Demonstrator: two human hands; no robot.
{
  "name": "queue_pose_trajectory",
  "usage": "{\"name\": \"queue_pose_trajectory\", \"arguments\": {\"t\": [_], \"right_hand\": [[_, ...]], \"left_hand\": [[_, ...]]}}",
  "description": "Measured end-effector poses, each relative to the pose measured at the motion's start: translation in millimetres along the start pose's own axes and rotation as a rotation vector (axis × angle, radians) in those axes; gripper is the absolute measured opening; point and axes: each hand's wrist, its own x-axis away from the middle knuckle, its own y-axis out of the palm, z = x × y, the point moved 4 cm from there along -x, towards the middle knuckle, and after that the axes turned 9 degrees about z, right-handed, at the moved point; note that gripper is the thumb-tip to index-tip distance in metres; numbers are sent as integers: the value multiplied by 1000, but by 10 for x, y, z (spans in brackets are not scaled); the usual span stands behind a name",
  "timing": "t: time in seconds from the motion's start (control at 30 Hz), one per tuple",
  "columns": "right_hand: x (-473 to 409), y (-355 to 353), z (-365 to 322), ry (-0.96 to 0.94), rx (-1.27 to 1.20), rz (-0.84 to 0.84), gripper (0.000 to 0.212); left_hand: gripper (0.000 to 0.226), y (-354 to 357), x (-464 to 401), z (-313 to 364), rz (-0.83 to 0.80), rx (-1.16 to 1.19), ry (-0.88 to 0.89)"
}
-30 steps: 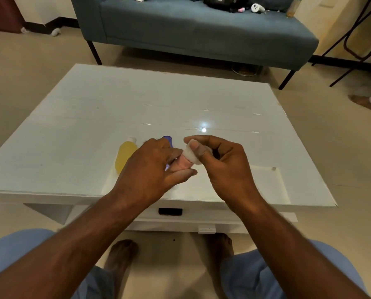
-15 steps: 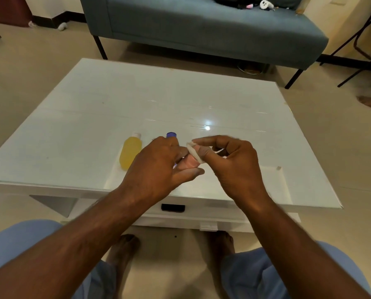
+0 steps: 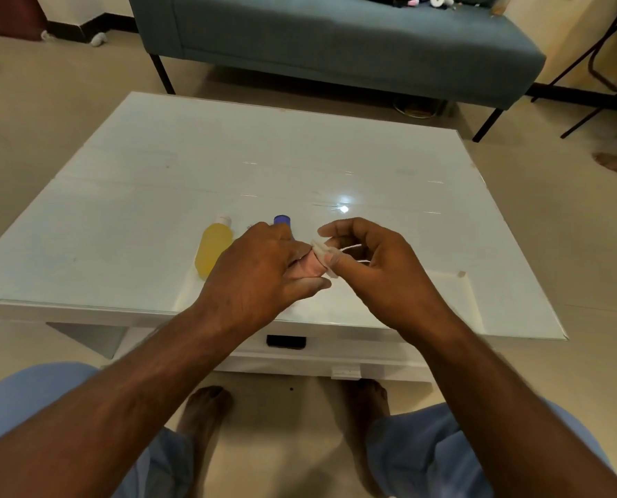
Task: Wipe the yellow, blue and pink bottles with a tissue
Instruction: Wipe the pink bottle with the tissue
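Observation:
My left hand [image 3: 260, 267] grips a small pink bottle [image 3: 308, 267] above the near part of the white table [image 3: 156, 195]; only its end pokes out past my fingers. A white tissue [image 3: 322, 254] is pinched in my right hand [image 3: 375, 260] and pressed against that end of the bottle. The yellow bottle [image 3: 213, 250] with a white cap lies on the table just left of my left hand. Behind my left hand only the cap of the blue bottle [image 3: 282, 221] shows.
A blue-grey sofa [image 3: 335, 41] with small items on it stands beyond the table. A black metal frame [image 3: 601, 66] is at the far right, with another person's foot [image 3: 615, 167] on the floor. My knees and bare feet are below the table's front edge.
My right hand has turned and slid the tissue around the tip of the pink bottle. My head moved, so the table appears lower and closer. The yellow and blue bottles have not moved.

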Motion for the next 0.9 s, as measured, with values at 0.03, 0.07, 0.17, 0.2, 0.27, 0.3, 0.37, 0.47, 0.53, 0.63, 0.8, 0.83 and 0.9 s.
{"name": "queue_pose_trajectory", "arguments": {"t": [0.03, 0.07, 0.17, 0.2, 0.27, 0.3, 0.37, 0.47, 0.53, 0.63, 0.8, 0.83, 0.9], "right_hand": [[1, -1, 9, -3, 12, 1, 18], [2, 4, 22, -15, 34, 16, 16], [6, 14, 43, -36, 70, 80, 11], [-1, 15, 45, -39, 61, 89, 12], [-7, 9, 53, -40, 35, 95, 15], [-1, 6, 42, -39, 17, 100, 17], [20, 2, 10, -61, -18, 133, 21], [48, 23, -37, -52, -88, 152, 19], [50, 21, -66, -54, -135, 152, 18], [37, -4, -80, -39, -270, 165, 20], [-19, 13, 2, 95, -348, 170, 38], [-19, 21, 7, 104, -344, 165, 36], [-2, 28, 0, 104, -340, 158, 31]], "left_hand": [[60, 14, 4, -2, -6, 0, 3], [58, 19, 6, -6, 2, 6, 9], [53, -3, -2, -20, 39, 27, -2], [53, -12, -13, -27, 44, 30, -9], [52, -28, -26, -30, 49, 30, -12], [51, -34, -27, -31, 55, 32, -10], [49, -44, -32, -43, 72, 42, -17], [55, -76, -49, -67, 95, 59, -53], [64, -90, -59, -77, 96, 72, -68], [58, -106, -55, -86, 110, 62, -60], [57, -113, -49, -77, 96, 52, -60], [57, -110, -47, -77, 91, 53, -64], [57, -115, -48, -72, 92, 58, -66]]}}
